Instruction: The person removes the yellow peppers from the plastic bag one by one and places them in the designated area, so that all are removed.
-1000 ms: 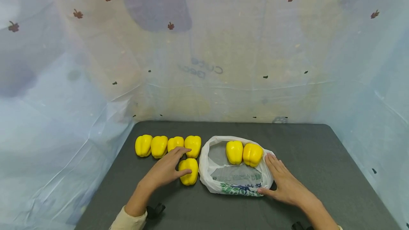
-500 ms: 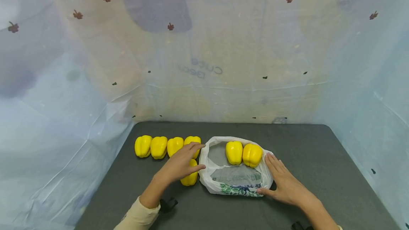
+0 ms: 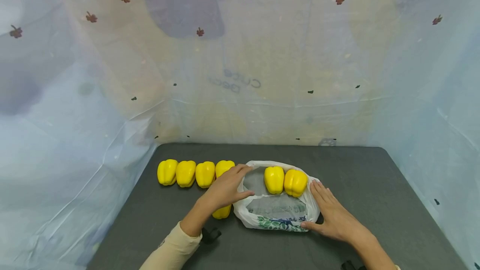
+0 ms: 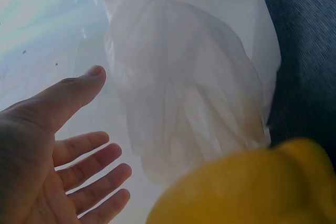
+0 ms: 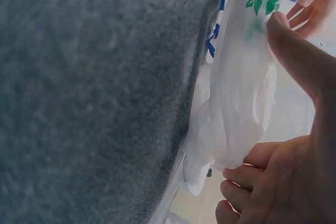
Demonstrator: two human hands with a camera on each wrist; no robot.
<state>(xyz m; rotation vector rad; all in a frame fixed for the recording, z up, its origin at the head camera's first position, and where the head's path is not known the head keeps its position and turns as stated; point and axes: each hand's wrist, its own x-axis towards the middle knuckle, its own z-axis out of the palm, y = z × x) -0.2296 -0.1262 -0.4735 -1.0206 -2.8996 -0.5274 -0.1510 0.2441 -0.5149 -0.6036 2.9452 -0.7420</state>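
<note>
A white plastic bag (image 3: 258, 221) with a green leaf print lies with its mouth spread wide. Two yellow bell peppers, the left one (image 3: 274, 180) and the right one (image 3: 296, 183), rest side by side inside it. My left hand (image 3: 226, 188), fingers apart and holding nothing, hovers at the bag's left rim. Beneath that hand a loose yellow bell pepper (image 3: 222, 212) is partly hidden; one bell pepper (image 4: 236, 198) looms close in the left wrist view. My right hand (image 3: 331, 216) rests against the bag's right side, thumb near the front rim, fingers extended along the edge.
Several more yellow bell peppers (image 3: 186, 174) stand in a row at the back left of the dark grey table (image 3: 360, 178). The row's right end is partly covered by the left hand. Patterned plastic sheeting (image 3: 262, 116) surrounds the table at the back and sides.
My left hand has moved rightward from the loose bell pepper to the bag's left rim, with nothing in it. The right hand has stayed against the bag.
</note>
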